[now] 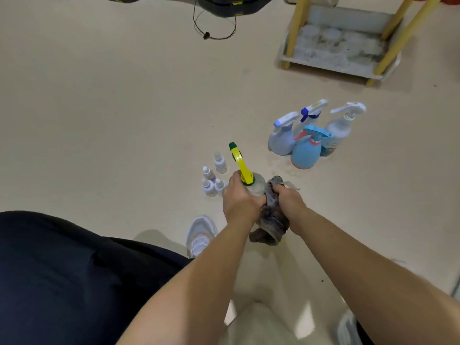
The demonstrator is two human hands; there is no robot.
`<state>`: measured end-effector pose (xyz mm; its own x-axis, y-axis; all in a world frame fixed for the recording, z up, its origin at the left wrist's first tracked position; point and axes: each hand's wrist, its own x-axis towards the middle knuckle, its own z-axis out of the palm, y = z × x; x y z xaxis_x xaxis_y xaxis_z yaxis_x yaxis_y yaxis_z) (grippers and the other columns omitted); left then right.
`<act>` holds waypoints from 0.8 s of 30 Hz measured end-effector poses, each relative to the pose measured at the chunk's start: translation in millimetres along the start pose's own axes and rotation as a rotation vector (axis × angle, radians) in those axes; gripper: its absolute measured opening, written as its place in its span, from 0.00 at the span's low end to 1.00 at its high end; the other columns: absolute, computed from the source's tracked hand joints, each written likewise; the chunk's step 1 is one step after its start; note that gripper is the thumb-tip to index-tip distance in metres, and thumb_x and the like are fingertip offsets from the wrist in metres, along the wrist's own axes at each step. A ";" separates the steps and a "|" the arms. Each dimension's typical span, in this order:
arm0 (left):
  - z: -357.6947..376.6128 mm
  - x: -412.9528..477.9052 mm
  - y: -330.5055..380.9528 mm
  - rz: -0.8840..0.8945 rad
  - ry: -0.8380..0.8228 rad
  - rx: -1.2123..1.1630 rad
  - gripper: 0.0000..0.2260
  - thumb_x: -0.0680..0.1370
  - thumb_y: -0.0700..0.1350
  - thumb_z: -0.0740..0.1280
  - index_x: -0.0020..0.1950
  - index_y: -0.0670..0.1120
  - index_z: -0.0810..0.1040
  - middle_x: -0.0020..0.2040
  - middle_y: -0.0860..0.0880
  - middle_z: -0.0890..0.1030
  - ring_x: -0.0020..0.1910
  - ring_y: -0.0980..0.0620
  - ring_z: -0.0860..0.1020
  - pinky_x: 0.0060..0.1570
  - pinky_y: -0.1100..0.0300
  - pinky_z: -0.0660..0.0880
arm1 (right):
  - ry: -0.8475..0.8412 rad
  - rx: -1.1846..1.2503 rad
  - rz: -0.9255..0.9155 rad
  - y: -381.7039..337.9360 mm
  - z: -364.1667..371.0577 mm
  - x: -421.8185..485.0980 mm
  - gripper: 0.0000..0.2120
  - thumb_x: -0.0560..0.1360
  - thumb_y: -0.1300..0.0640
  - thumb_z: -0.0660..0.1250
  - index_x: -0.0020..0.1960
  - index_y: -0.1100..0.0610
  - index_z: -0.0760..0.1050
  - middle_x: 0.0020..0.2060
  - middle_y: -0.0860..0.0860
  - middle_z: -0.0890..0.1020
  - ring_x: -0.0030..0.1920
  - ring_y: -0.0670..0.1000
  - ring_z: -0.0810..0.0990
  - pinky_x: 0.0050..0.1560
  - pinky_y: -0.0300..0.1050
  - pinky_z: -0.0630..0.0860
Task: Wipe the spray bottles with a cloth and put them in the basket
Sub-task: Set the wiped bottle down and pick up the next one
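Here, left hand (pixel 240 198) gripping spray bottle (pixel 257 186), right hand (pixel 288 199) clutching cloth (pixel 272 220), labels (pixel 329 146) blurred.

Small bottles (pixel 214 176) left of the near spray bottle (pixel 257 186), four spray bottles (pixel 302 153) beyond-right, shelf (pixel 331 67) farthest.

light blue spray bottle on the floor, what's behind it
Behind the light blue plastic spray bottle stand three pale ones: a lilac bottle, a bottle with a dark blue trigger, a whitish bottle. The middle one's body is mostly covered.
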<state>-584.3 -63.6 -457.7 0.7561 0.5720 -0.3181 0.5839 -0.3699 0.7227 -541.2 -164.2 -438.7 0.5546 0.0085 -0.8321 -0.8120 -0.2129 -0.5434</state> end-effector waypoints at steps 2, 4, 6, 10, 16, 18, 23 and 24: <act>10.9 9.9 -8.4 0.000 0.086 0.043 0.26 0.68 0.53 0.76 0.63 0.50 0.74 0.56 0.52 0.79 0.56 0.44 0.75 0.48 0.52 0.74 | -0.007 0.041 0.012 1.8 3.7 13.2 0.13 0.82 0.53 0.61 0.52 0.60 0.79 0.47 0.59 0.82 0.50 0.58 0.80 0.54 0.53 0.77; 20.5 18.9 -10.8 -0.021 0.131 0.011 0.24 0.69 0.52 0.76 0.63 0.52 0.75 0.55 0.54 0.80 0.56 0.46 0.75 0.46 0.56 0.72 | -0.011 0.078 0.014 2.1 8.2 26.5 0.12 0.83 0.52 0.60 0.51 0.58 0.79 0.47 0.57 0.82 0.49 0.57 0.80 0.55 0.53 0.77; 26.6 28.1 -9.6 -0.063 0.132 -0.060 0.17 0.70 0.52 0.74 0.57 0.57 0.75 0.50 0.58 0.79 0.52 0.51 0.77 0.41 0.60 0.70 | -0.023 0.092 -0.003 -1.3 13.6 40.6 0.13 0.83 0.50 0.61 0.48 0.56 0.79 0.47 0.56 0.82 0.48 0.55 0.80 0.56 0.52 0.77; 35.0 41.3 -12.1 -0.109 0.123 -0.128 0.15 0.71 0.53 0.73 0.46 0.65 0.67 0.46 0.61 0.76 0.43 0.62 0.74 0.37 0.71 0.64 | -0.050 0.086 0.011 -2.8 19.8 64.2 0.13 0.84 0.52 0.59 0.50 0.57 0.79 0.42 0.56 0.82 0.40 0.52 0.80 0.42 0.45 0.76; 44.8 46.9 -32.7 -0.201 0.161 -0.186 0.14 0.71 0.51 0.71 0.48 0.67 0.71 0.47 0.60 0.80 0.48 0.56 0.80 0.45 0.61 0.73 | -0.095 0.071 0.049 9.8 30.2 70.3 0.14 0.83 0.52 0.58 0.50 0.57 0.80 0.46 0.58 0.83 0.46 0.56 0.81 0.53 0.51 0.77; 43.8 45.8 -32.9 -0.192 0.145 -0.194 0.18 0.72 0.50 0.71 0.46 0.74 0.68 0.47 0.61 0.80 0.47 0.59 0.79 0.44 0.63 0.72 | -0.085 0.075 0.045 11.9 32.5 68.0 0.14 0.83 0.53 0.58 0.51 0.58 0.80 0.49 0.60 0.83 0.50 0.57 0.81 0.58 0.53 0.77; 43.7 46.7 -35.9 -0.080 0.055 -0.102 0.16 0.74 0.50 0.67 0.60 0.61 0.73 0.60 0.59 0.78 0.55 0.54 0.79 0.51 0.55 0.77 | -0.056 -0.090 -0.028 13.6 28.3 63.5 0.14 0.82 0.55 0.56 0.52 0.58 0.79 0.52 0.61 0.83 0.55 0.61 0.81 0.63 0.58 0.76; 42.2 44.6 -35.5 -0.061 0.044 -0.091 0.16 0.74 0.51 0.67 0.61 0.58 0.74 0.61 0.57 0.78 0.55 0.52 0.78 0.52 0.53 0.77 | -0.040 -0.134 -0.034 12.1 25.8 60.0 0.14 0.82 0.56 0.56 0.52 0.60 0.79 0.51 0.60 0.82 0.52 0.60 0.80 0.60 0.56 0.76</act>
<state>-558.8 -55.8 -523.4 0.7054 0.6234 -0.3372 0.5976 -0.2671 0.7560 -522.4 -141.1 -498.1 0.5712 0.0567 -0.8189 -0.7600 -0.3403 -0.5537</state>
